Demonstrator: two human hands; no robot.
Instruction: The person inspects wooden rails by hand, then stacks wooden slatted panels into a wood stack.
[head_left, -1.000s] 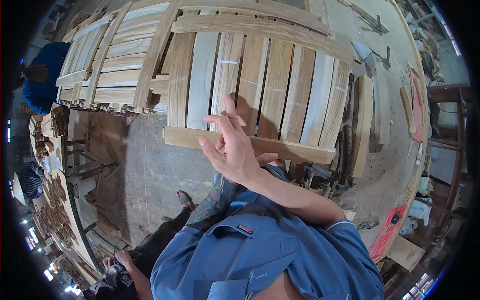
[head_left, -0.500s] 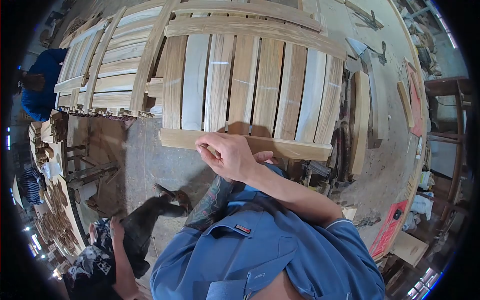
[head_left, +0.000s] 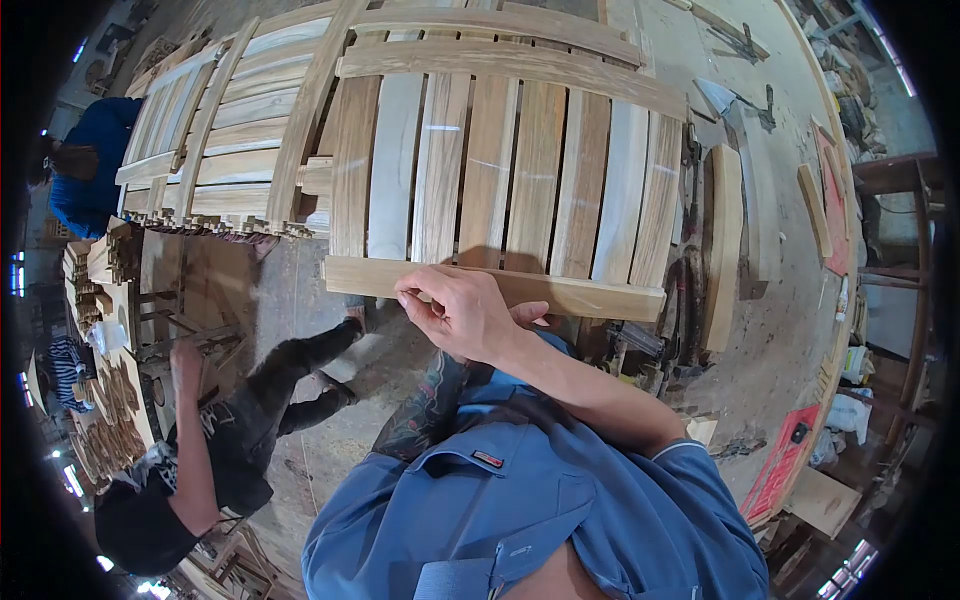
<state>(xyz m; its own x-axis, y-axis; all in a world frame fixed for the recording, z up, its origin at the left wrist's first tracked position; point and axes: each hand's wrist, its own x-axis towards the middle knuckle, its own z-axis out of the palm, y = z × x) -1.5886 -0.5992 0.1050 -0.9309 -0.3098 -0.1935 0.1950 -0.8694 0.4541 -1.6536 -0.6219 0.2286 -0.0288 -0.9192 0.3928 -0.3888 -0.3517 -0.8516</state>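
Note:
My right hand (head_left: 455, 312) is at the front rail (head_left: 590, 298) of a slatted wooden panel (head_left: 490, 170). Its fingers are curled, thumb close to the index finger, and nothing shows in them. The right forearm crosses in front of my body and covers much of the tattooed left arm. From behind the right wrist, outstretched fingers of my left hand (head_left: 530, 313) stick out just below the rail; the rest of that hand is hidden. Pale and brown slats run away from me to a crosspiece (head_left: 510, 72), with narrow gaps between them.
More slatted panels (head_left: 245, 120) extend to the left, beside a person in blue (head_left: 95, 170). Another person in dark clothes (head_left: 225, 440) is on the floor side at left, near stacked wood pieces (head_left: 110, 400). Clamps (head_left: 690, 240) and loose boards (head_left: 722, 250) lie at right.
The person in dark clothes at lower left has moved, with legs striding and an arm now raised. My hands keep almost the same pose; the view has shifted slightly.

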